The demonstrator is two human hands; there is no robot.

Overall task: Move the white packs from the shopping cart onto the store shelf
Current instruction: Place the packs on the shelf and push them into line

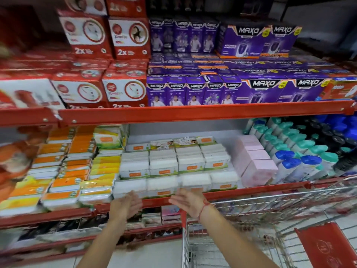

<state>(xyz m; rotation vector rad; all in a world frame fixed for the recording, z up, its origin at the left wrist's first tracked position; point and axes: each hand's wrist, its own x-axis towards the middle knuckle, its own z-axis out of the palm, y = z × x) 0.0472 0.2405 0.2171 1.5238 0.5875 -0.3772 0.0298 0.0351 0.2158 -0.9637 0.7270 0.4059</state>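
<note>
Both hands empty, fingers spread, palms turned inward facing each other, just in front of shelf edge. Left hand below near-left white pack; right hand below next packs to right. Gap between palms about one pack wide: likely squaring up front row or just letting go.

White packs in tidy rows on middle shelf, labels facing out, between orange-yellow packs at left and pink packs at right.

Shopping cart near right, pulled against shelf for short reach; visible part of basket shows no white packs, image blurred.

open hands before white packs, shelf
</note>
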